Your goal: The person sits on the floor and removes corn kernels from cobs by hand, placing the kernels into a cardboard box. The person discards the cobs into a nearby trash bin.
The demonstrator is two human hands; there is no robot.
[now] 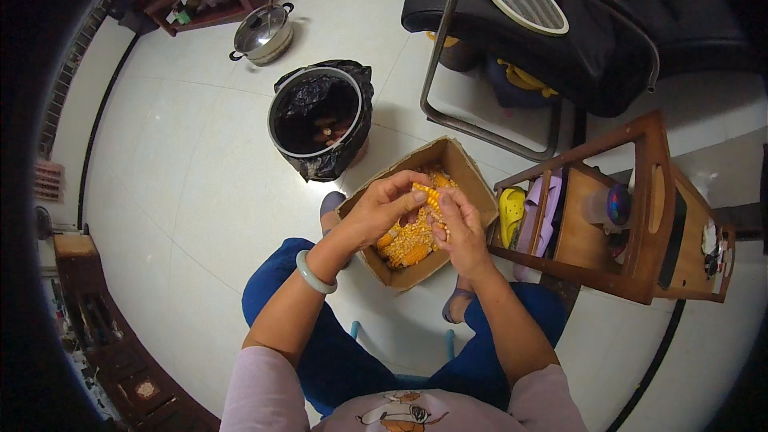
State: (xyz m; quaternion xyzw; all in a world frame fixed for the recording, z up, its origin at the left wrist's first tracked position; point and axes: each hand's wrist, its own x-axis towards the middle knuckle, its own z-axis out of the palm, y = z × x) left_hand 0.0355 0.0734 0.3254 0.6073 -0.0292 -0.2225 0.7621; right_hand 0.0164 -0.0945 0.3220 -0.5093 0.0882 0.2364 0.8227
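Between my two hands is a cob of yellow corn (427, 194), partly hidden by my fingers. My left hand (387, 207) grips its upper end with the thumb along the kernels. My right hand (461, 227) closes round the lower part, its thumb pressed against the cob. Both hands are over an open cardboard box (478, 201) that stands on the floor between my feet. Loose corn kernels (401, 245) cover the bottom of the box. Among them lie several more cobs, one corn cob (416, 255) near the front.
A bin lined with a black bag (288, 149) holds bare cobs, beyond the box to the left. Farther off sits a lidded pot (264, 36). At right stand a wooden rack (645, 192) with shoes and a metal-framed black chair (427, 81).
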